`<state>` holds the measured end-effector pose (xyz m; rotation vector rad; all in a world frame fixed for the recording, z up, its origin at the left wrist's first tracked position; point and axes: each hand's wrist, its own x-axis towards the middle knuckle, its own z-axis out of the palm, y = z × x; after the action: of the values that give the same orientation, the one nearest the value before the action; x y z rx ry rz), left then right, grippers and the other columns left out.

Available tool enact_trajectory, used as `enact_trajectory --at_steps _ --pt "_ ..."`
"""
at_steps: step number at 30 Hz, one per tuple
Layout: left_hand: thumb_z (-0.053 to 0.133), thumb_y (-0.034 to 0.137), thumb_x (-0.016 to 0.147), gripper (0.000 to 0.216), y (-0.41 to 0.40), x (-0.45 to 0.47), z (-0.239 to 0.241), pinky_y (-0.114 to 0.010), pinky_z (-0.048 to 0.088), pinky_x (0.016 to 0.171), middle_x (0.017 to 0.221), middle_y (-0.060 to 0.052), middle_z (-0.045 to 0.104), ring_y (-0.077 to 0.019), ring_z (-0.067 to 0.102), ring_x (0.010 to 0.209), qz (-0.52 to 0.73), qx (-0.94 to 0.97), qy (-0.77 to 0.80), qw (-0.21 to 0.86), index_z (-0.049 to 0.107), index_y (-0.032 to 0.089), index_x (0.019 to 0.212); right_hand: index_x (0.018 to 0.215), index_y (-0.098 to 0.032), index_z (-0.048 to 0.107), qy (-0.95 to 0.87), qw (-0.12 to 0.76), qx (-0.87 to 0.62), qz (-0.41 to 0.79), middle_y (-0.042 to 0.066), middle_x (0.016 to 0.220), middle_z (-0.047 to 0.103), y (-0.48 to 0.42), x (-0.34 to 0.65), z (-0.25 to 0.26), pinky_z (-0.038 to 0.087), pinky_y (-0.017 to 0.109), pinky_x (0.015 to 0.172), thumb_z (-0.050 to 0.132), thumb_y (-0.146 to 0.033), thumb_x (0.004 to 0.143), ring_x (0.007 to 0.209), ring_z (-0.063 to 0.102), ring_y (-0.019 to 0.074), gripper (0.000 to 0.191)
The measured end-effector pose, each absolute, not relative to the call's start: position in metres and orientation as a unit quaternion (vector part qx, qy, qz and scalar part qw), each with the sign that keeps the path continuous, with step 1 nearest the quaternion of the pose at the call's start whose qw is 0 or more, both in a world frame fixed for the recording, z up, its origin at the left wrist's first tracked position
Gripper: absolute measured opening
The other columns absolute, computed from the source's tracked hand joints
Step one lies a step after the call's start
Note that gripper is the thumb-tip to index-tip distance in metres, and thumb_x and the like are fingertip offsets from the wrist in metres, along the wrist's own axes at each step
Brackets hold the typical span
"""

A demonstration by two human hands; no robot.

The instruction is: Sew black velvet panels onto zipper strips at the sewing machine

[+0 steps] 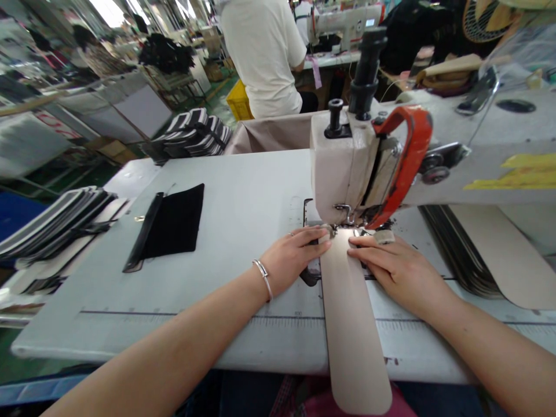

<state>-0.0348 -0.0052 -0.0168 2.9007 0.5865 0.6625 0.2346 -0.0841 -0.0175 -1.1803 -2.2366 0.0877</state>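
A long tan strip (354, 324) with a rounded near end lies on the white table (243, 197), running from the table's front edge up under the foot of the sewing machine (343, 168). My left hand (292, 258) lies flat with fingers stretched, its tips on the strip's left edge just before the needle. My right hand (397, 266) rests flat on the strip's right edge, fingers extended, a taped fingertip close to the presser foot. Neither hand grips anything. A bracelet sits on my left wrist.
A black fabric piece (171, 226) lies on the table's left half. Stacks of tan and dark strips (490, 255) lie right of the machine, more stacks (52, 223) at far left. A person in a white shirt (263, 52) sits beyond the table.
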Motion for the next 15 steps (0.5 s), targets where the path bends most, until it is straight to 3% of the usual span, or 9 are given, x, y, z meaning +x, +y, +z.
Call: enact_trajectory --at_steps 9,13,15 --pt "0.045 0.012 0.101 0.036 -0.004 -0.036 -0.017 -0.037 0.056 0.109 0.137 -0.012 0.064 -0.0207 0.059 0.131 0.24 0.952 0.191 0.023 0.063 0.017 0.131 0.118 -0.023 0.07 -0.813 0.339 -0.457 0.121 0.01 0.119 0.071 -0.083 0.229 -0.022 0.051 0.045 0.096 0.047 -0.014 0.102 0.11 0.062 0.0237 0.029" --pt "0.041 -0.003 0.087 0.06 0.002 -0.04 -0.027 -0.03 0.059 0.104 0.134 -0.003 0.068 -0.019 0.065 0.124 0.222 0.956 0.189 -0.042 0.064 0.025 0.135 0.112 -0.022 0.07 -0.823 0.312 -0.468 0.08 0.006 0.111 0.072 -0.08 0.22 -0.021 0.05 0.034 0.088 0.052 -0.009 0.096 0.099 0.061 0.0194 0.027" --pt "0.043 -0.003 0.081 0.07 0.007 -0.04 -0.033 -0.028 0.06 0.101 0.133 0.003 0.069 -0.0195 0.067 0.121 0.254 0.944 0.195 -0.079 0.062 0.033 0.138 0.111 -0.023 0.069 -0.829 0.295 -0.471 0.06 0.003 0.112 0.071 -0.075 0.219 -0.023 0.048 0.032 0.093 0.056 -0.009 0.093 0.102 0.06 0.0179 0.026"
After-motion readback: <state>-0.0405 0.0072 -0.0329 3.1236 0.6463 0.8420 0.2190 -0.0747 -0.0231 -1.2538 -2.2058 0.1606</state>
